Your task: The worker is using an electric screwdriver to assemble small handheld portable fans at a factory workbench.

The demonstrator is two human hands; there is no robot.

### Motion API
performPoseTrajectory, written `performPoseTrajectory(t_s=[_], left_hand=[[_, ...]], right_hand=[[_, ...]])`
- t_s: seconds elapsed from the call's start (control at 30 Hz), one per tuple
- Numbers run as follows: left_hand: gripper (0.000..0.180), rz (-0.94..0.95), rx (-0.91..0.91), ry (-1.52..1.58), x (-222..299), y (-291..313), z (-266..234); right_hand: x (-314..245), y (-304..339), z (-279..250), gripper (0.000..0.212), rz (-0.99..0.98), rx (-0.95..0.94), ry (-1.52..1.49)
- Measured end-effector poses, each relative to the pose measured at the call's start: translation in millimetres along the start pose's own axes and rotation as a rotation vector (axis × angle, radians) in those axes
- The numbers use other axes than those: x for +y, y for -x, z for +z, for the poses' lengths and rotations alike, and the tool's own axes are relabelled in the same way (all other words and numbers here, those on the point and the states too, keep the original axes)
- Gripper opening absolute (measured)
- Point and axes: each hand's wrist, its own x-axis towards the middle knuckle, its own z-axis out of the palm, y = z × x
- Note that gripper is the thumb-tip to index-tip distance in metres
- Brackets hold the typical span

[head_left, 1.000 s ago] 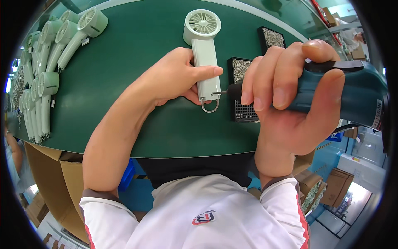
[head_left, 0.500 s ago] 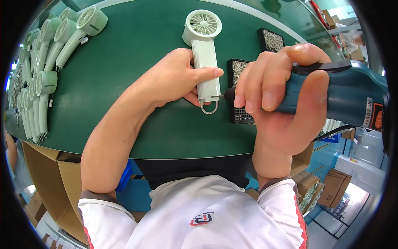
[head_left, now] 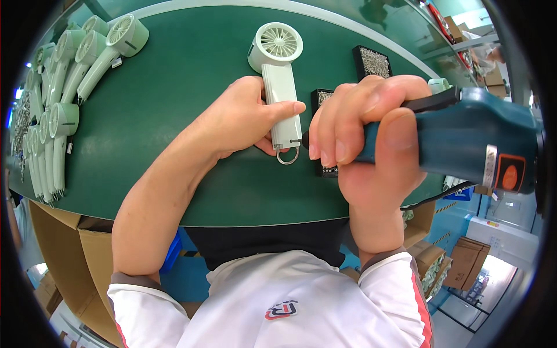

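A pale green handheld fan (head_left: 281,84) lies over the middle of the green table, its round grille away from me. My left hand (head_left: 246,116) grips its handle, thumb across the top and fingers underneath. A curved loop (head_left: 288,158) sticks out of the handle's near end. In my right hand (head_left: 371,130) is a dark teal electric screwdriver (head_left: 464,139), held sideways with my fingers wrapped round it. Its thin bit (head_left: 295,141) points left and meets the side of the handle near that end. Whether a screw sits there is too small to tell.
Many similar fans (head_left: 64,124) stand piled along the left edge of the table (head_left: 174,52). Black trays of small screws (head_left: 373,62) lie behind and partly beneath my right hand. An open cardboard box (head_left: 64,249) stands below the table at left.
My right hand and the screwdriver have moved left, and less of the bit shows beside the handle. The fan and my left hand have shifted slightly left and nearer to me.
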Motion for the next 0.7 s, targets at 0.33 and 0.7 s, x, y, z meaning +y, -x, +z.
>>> performPoseTrajectory(t_s=[0.33, 0.7], left_hand=[[0.044, -0.02, -0.025, 0.006, -1.0, -2.7, -0.2], [0.053, 0.082, -0.007, -0.01, -2.4, 8.6, 2.8]], right_hand=[[15.8, -2.1, 2.2, 0.023, -0.072, 0.03, -0.101], [-67.2, 16.7, -83.3, 0.045, -0.039, 0.145, -0.575]])
